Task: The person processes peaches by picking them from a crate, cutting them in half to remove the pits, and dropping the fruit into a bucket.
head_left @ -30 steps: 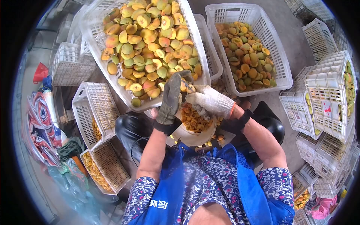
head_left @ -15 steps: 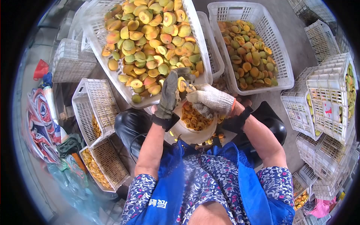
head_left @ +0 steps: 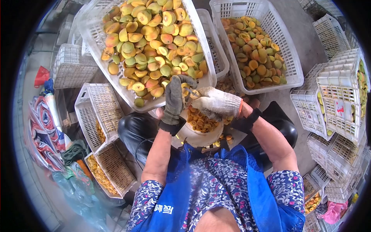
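My left hand (head_left: 175,96), in a dark grey glove, is raised over a white bucket (head_left: 184,135), its fingers apart in a curved shape. A small metal pitting tool (head_left: 189,91) is gripped in my right hand (head_left: 218,102), in a white knitted glove with a grey-stained palm side. Its tip points at my left palm. Between the hands shows only a bit of yellow; whether it is fruit flesh is too small to tell. Pieces of yellow fruit (head_left: 201,120) fill the bucket below, partly hidden by my right hand.
Ahead, a big white crate (head_left: 211,65) holds halved peaches (head_left: 148,50). Another crate (head_left: 295,79) of halves stands to its right. Stacked crates (head_left: 342,94) rise on the right. Two tilted crates (head_left: 106,112) with fruit lie left, near crumpled plastic sheeting (head_left: 77,193).
The peach half seen between my hands is no longer plainly visible there. My left fingers have shifted slightly, and the tool's metal end shows more. The whole view has moved a little.
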`<state>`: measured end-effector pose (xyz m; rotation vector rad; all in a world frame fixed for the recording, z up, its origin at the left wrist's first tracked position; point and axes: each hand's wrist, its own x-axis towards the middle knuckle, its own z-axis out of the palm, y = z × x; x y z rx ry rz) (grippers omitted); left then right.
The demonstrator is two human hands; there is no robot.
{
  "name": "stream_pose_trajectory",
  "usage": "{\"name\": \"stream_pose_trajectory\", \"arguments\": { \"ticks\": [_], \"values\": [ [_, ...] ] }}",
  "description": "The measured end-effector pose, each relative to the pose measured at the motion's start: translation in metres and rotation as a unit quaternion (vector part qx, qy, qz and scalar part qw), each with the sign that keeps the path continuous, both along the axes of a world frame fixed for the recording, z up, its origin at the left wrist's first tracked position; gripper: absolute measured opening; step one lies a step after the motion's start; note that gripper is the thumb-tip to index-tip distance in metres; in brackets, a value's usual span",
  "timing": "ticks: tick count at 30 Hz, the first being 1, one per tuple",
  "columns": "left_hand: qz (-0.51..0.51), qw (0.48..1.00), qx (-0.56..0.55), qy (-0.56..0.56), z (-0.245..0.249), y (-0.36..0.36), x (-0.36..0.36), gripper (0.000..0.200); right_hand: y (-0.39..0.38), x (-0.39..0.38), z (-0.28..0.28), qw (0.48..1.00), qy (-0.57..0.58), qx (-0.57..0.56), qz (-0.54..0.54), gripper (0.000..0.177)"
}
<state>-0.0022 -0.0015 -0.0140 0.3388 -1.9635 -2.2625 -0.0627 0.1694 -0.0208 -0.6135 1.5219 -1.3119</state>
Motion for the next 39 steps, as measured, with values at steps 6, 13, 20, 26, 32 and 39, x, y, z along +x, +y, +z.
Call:
{"name": "stream_pose_trajectory", "arguments": {
  "ticks": [6, 13, 20, 26, 32, 39],
  "values": [
    [-0.024, 0.999, -0.014, 0.026, 0.001, -0.010, -0.003, 0.054, -0.003, 0.009, -0.007, 0.992, -0.112, -0.057, -0.015, 0.040],
    [-0.018, 0.988, 0.129, -0.087, -0.004, -0.015, 0.005, 0.059, 0.002, 0.005, 0.005, 0.995, -0.005, -0.007, 0.097, 0.026],
    [0.068, 0.975, 0.140, -0.157, 0.019, -0.077, -0.011, 0.049, 0.006, 0.018, 0.029, 0.936, 0.170, 0.149, 0.269, 0.037],
    [-0.065, 0.987, -0.148, -0.012, 0.087, -0.055, -0.078, 0.040, 0.009, 0.008, 0.032, 0.953, 0.232, 0.086, 0.173, 0.036],
    [-0.189, 0.581, -0.771, -0.183, -0.010, -0.082, -0.065, 0.038, 0.016, 0.008, 0.017, 0.934, 0.326, -0.035, 0.143, 0.038],
    [-0.113, 0.847, -0.488, -0.176, 0.013, -0.092, -0.065, 0.045, 0.010, -0.005, 0.023, 0.963, 0.270, 0.019, -0.008, 0.038]
  ]
}}
